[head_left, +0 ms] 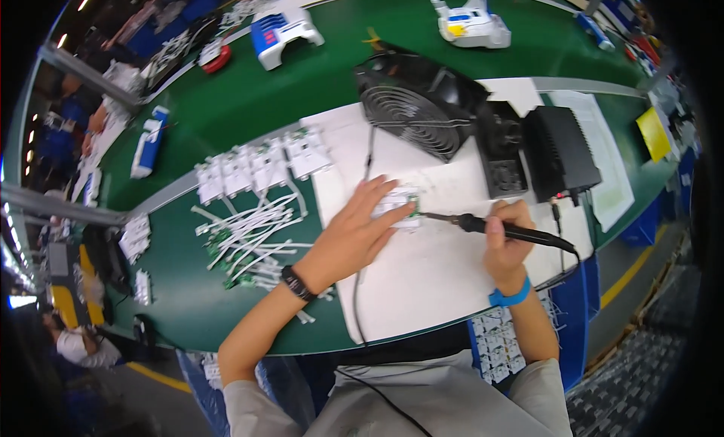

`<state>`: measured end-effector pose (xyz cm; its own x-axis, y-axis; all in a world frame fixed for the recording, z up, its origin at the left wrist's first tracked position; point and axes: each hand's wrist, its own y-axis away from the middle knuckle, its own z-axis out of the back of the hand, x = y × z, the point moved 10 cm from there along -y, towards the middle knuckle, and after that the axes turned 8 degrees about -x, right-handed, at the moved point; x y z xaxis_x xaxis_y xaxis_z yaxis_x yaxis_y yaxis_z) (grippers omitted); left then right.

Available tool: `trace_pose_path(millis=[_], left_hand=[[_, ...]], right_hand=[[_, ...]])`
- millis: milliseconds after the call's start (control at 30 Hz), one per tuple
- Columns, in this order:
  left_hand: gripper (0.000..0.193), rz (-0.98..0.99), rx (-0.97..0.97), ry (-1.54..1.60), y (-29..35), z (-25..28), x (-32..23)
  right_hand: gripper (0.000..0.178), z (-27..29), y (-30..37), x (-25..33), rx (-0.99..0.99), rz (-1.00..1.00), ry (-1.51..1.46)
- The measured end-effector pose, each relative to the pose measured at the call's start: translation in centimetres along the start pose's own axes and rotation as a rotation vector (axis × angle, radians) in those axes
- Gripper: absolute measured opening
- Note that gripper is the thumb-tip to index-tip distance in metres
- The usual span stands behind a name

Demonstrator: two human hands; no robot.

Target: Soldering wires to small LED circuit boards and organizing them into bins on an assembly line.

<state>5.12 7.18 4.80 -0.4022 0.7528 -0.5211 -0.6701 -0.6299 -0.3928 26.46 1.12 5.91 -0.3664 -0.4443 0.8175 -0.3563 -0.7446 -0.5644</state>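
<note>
My right hand [507, 237] grips a black soldering iron [520, 232] like a pen, its metal tip pointing left. The tip is at or very near the right edge of a small white plastic part with a green circuit board [407, 194]; whether they touch is too small to tell. My left hand [360, 222] holds that part down on a white work sheet [422, 294], its fingers around the part and hiding some of it. A dark band is on my left wrist, a blue strap [511, 294] on my right.
Ahead stands a black fan [415, 109], beside an iron stand [501, 150] and a black power box [562, 150]. Left lie several white parts [268, 164] in a row and a heap of white cables with green boards [253, 230]. White-blue housings [283, 37] sit farther back.
</note>
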Motion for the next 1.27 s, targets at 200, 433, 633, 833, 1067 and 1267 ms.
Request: trace_pose_path(millis=[200, 433, 633, 833, 1067, 1267], left_hand=[[0.048, -0.01, -0.011, -0.009, 0.2, -0.3, 0.3], [0.05, -0.013, -0.015, -0.023, 0.4, 0.0, 0.4], [0.048, -0.011, -0.013, -0.018, 0.3, -0.1, 0.3], [0.048, -0.006, -0.011, -0.016, 0.2, -0.2, 0.2], [0.046, -0.001, 0.023, -0.065, -0.1, -0.2, -0.4], [0.05, 0.037, 0.057, -0.017, 0.0, -0.6, 0.0]], right_hand=[[0.016, 0.0, -0.1, -0.2, -0.002, -0.011, -0.071], [0.017, -0.5, -0.1, -0.1, 0.028, -0.014, -0.078], [0.019, -0.5, -0.1, 0.2, 0.017, -0.004, -0.096], [0.019, -0.4, -0.2, 0.1, 0.018, -0.017, -0.075], [0.018, -0.6, -0.4, 0.6, 0.034, 0.007, -0.093], [0.016, -0.4, -0.4, 1.0, 0.01, 0.039, -0.085]])
